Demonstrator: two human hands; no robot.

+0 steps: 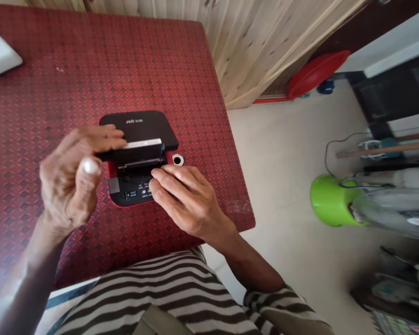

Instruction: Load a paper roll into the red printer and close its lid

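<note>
A flat black device with red sides (139,125) lies on the table, with pale lettering on its far part. Across its middle stands a black flap (143,151) with a white label strip along the top, over a dark recess. The near panel (134,193) carries small white markings. My left hand (75,174), slightly blurred, has its fingers stretched over the flap's left end and its thumb apart. My right hand (186,197) is closed at the device's right side, its fingertips on the panel by the recess; its thumb is mostly hidden. A white ring with a black centre (178,160) sits at the right edge.
A red patterned cloth (73,88) covers the table, its right edge near my right forearm. At the far left lies a white object (0,56). A wooden wall (258,42) borders the table. On the floor are a green tub (324,200) and a red basin (316,72).
</note>
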